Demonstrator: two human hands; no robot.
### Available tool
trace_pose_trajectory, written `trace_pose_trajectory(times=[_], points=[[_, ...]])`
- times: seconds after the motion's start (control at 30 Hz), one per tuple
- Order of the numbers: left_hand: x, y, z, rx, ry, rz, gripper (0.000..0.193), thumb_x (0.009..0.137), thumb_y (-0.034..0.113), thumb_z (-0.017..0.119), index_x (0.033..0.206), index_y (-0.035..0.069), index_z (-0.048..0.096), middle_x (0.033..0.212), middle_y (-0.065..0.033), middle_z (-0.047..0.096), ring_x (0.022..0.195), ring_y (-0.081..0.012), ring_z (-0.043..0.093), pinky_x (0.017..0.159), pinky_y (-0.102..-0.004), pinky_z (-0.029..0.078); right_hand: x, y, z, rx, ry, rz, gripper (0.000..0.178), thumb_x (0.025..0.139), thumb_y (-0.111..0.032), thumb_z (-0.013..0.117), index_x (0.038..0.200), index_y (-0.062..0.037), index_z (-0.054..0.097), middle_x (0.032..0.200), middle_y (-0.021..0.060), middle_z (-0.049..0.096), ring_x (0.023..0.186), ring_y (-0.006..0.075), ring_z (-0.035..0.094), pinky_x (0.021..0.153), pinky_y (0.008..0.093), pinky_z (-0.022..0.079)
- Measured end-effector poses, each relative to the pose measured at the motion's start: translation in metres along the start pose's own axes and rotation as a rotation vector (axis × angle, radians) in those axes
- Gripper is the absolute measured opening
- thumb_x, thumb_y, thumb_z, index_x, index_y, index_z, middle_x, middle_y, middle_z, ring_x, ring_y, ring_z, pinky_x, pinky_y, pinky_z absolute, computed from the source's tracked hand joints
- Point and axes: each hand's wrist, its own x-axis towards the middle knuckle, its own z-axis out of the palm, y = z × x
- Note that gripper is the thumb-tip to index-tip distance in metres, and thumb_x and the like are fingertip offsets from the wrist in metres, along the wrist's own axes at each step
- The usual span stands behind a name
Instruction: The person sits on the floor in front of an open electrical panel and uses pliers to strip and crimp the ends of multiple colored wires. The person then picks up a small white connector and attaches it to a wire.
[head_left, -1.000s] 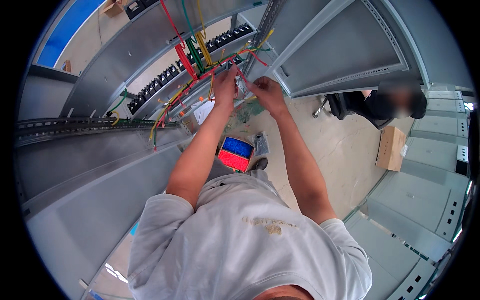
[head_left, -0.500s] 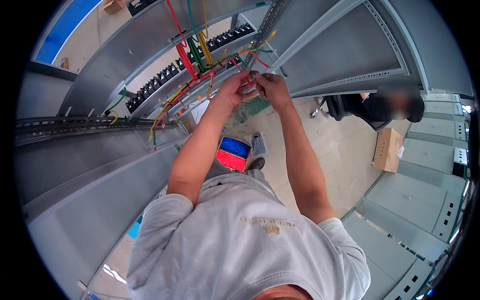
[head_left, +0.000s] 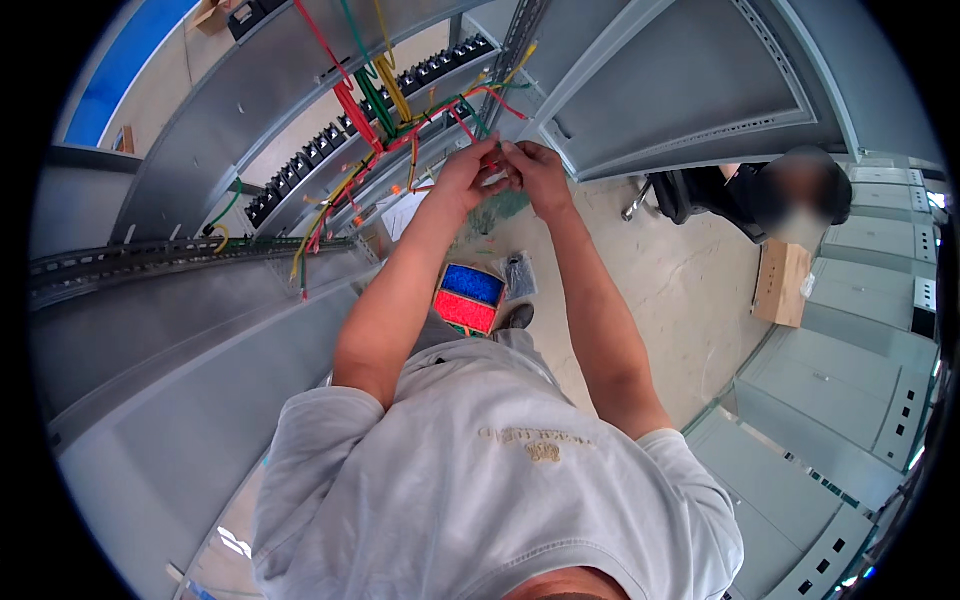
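Both my hands are raised close together in front of the grey metal cabinet, fingers pinched. My left hand (head_left: 466, 178) is closed at the end of a green wire (head_left: 476, 120), which runs down from the wiring bundle to its fingertips. My right hand (head_left: 540, 178) is closed right beside it, its fingertips meeting the left ones; the small thing between them is too hidden to name. Above the hands, red, green and yellow wires form a bundle (head_left: 408, 130) with loose ends sticking out. A red wire (head_left: 462, 124) hangs near my left fingers.
A row of black components (head_left: 300, 172) lines the cabinet rail. On the floor stands a box of blue and red small parts (head_left: 466, 300), beside a clear bag (head_left: 519, 275). At the right are a seated person (head_left: 740, 205), a cardboard box (head_left: 780, 283) and grey cabinets (head_left: 815, 385).
My view has shifted slightly, so the cabinet and wires sit a little further left. My hands stay together; the right fingers have turned a little around the pinch.
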Motion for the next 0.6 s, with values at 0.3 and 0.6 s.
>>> trace_pose_trajectory(times=[0.3, 0.6], points=[[0.010, 0.044, 0.004, 0.803, 0.363, 1.173, 0.037, 0.095, 0.038, 0.066, 0.090, 0.001, 0.069, 0.069, -0.0057, 0.064, 0.052, -0.0151, 0.052, 0.054, -0.0307, 0.043, 0.018, -0.071, 0.016, -0.565, 0.250, -0.334, 0.042, 0.091, -0.038, 0.073, 0.079, 0.0022, 0.070, 0.071, 0.0111, 0.067, 0.065, 0.0207, 0.065, 0.063, 0.0360, 0.049], [0.034, 0.080, 0.001, -0.315, -0.458, -0.068, 0.039, 0.108, 0.036, 0.047, 0.101, 0.002, 0.063, 0.069, 0.0014, 0.054, 0.044, -0.0041, 0.032, 0.043, -0.0214, 0.026, 0.078, -0.117, 0.039, -0.787, 0.063, -0.154, 0.042, 0.089, -0.039, 0.066, 0.083, 0.0025, 0.074, 0.075, 0.0178, 0.071, 0.067, 0.0327, 0.069, 0.062, 0.0400, 0.053]])
